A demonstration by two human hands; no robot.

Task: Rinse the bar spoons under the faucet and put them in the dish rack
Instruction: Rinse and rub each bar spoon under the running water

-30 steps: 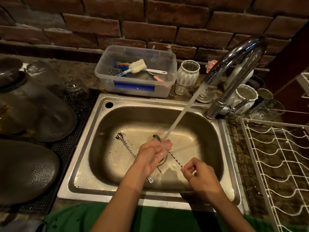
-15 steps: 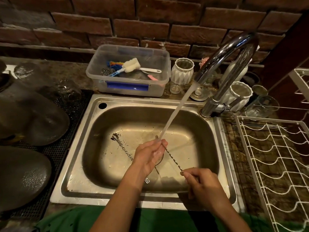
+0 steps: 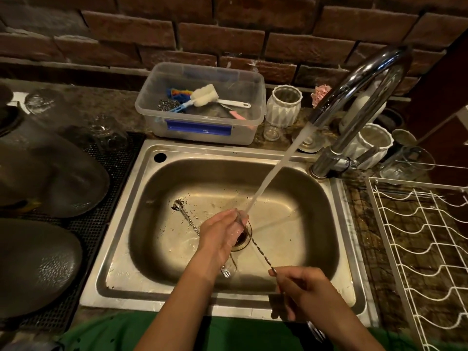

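A twisted metal bar spoon [image 3: 260,252] stretches over the steel sink [image 3: 339,198]. My right hand [image 3: 301,287] pinches its lower shaft, and its fork end shows below my wrist. My left hand [image 3: 222,234] is closed around its upper end, right where the water stream from the chrome faucet [image 3: 359,79] lands. A second bar spoon [image 3: 186,217] lies on the sink floor to the left, partly hidden under my left arm, with dark specks around its bowl. The white wire dish rack [image 3: 417,239] stands to the right of the sink.
A clear plastic tub [image 3: 202,127] with brushes and scourers sits behind the sink. White ribbed cups and small glasses cluster around the faucet base. Dark plates and upturned glasses rest on a black mat [image 3: 83,229] at left. A brick wall runs behind.
My left hand has slid a little along the spoon under the stream and now covers its top end. My right hand has shifted slightly lower. The view has tilted down.
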